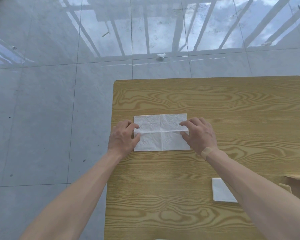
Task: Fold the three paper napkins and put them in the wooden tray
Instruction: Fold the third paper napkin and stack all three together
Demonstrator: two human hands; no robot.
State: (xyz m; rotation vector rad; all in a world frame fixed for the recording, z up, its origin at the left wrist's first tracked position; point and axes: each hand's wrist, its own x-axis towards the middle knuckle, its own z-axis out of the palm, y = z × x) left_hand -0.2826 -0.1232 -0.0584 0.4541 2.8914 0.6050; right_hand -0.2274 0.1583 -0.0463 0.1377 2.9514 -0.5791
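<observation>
napkin [161,132] white, creased, flat | left hand [123,135], right hand [199,134] fingers seemingly pinching its edges

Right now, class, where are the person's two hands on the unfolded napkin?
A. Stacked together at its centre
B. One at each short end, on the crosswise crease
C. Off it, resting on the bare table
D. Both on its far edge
B: the left hand pinches the left end and the right hand the right end of the unfolded napkin, both at the crosswise crease.
</observation>
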